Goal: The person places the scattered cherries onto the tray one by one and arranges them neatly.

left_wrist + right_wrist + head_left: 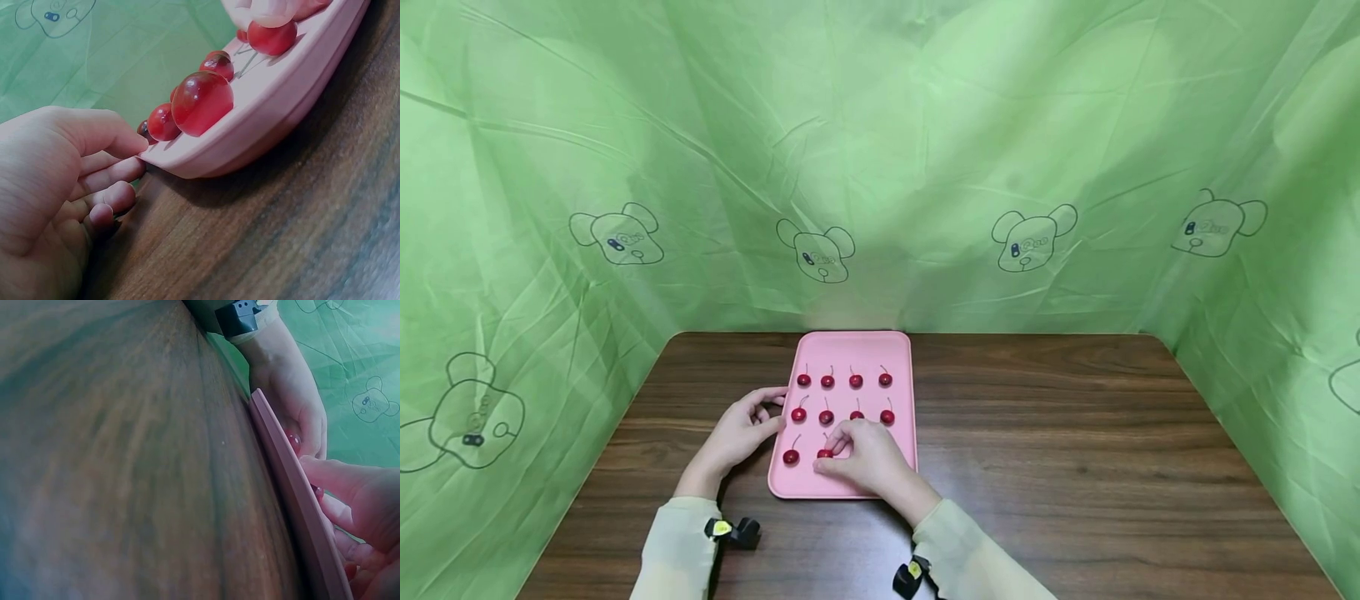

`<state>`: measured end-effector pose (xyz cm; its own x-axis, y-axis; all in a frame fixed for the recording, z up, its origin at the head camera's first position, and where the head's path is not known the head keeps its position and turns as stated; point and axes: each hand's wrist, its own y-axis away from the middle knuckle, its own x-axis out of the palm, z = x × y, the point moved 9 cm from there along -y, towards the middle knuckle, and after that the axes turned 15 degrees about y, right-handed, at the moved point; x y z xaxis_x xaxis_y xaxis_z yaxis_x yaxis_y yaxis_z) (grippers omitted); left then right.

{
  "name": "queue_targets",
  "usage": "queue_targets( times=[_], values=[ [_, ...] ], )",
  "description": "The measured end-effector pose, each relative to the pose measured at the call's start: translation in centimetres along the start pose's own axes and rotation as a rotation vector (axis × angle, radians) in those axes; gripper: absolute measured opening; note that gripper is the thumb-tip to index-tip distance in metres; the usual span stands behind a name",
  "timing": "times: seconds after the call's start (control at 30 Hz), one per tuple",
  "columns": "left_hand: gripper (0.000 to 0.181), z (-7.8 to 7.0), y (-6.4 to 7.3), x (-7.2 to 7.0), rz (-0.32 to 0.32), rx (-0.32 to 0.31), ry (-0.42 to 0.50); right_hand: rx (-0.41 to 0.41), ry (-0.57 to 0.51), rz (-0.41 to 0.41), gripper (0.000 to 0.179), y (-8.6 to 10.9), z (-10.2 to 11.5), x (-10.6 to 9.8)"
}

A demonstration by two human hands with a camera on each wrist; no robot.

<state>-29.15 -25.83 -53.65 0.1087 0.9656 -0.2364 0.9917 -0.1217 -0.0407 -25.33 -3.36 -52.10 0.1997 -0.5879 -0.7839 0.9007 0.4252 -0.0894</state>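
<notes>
A pink tray (853, 348) lies on the wooden table, with red cherries with stems set out on it in three rows. My left hand (736, 433) pinches the tray's left rim between thumb and fingers, as the left wrist view shows. Over the front row, my right hand (874, 458) pinches a cherry (824, 453) between thumb and fingertips, close above the tray surface. Left of it sits the front-left cherry (791, 457). The right hand covers the rest of that row. In the right wrist view the tray's side (284, 462) partly hides both hands.
The dark wooden table (1060, 450) extends to both sides of the tray. A green cloth (925, 167) with bear-head drawings hangs behind and at the sides. Small black cameras (745, 532) are strapped on both wrists.
</notes>
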Motion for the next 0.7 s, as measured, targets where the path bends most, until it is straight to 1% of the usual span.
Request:
queue_targets(
  times=[0.1,0.23,0.33,0.43,0.57,0.63,0.7],
  values=[
    [0.051,0.0,0.0,0.0,-0.001,0.001,0.005,0.009,0.006,0.002,0.027,0.0,0.0,0.1],
    [0.051,0.2,0.0,0.1,-0.003,-0.003,0.004,0.027,-0.020,0.007,0.028,0.1,-0.2,-0.1],
    [0.051,0.3,-0.1,0.2,-0.002,-0.010,-0.007,0.033,-0.046,0.011,0.030,0.1,-0.4,-0.4],
    [0.051,0.5,-0.3,0.4,0.005,-0.016,-0.021,0.026,-0.046,0.009,0.032,0.3,-0.5,-1.0],
    [0.050,0.5,-0.4,0.6,0.021,-0.018,-0.032,-0.008,-0.035,0.008,0.033,0.9,-0.2,-3.1],
    [0.049,0.4,-0.2,0.5,0.028,-0.017,-0.043,-0.056,-0.019,0.015,0.033,1.3,-0.1,-4.5],
    [0.049,0.0,0.0,0.4,0.043,-0.002,-0.066,-0.133,0.010,0.012,0.031,2.0,-0.1,-6.4]
  ],
)
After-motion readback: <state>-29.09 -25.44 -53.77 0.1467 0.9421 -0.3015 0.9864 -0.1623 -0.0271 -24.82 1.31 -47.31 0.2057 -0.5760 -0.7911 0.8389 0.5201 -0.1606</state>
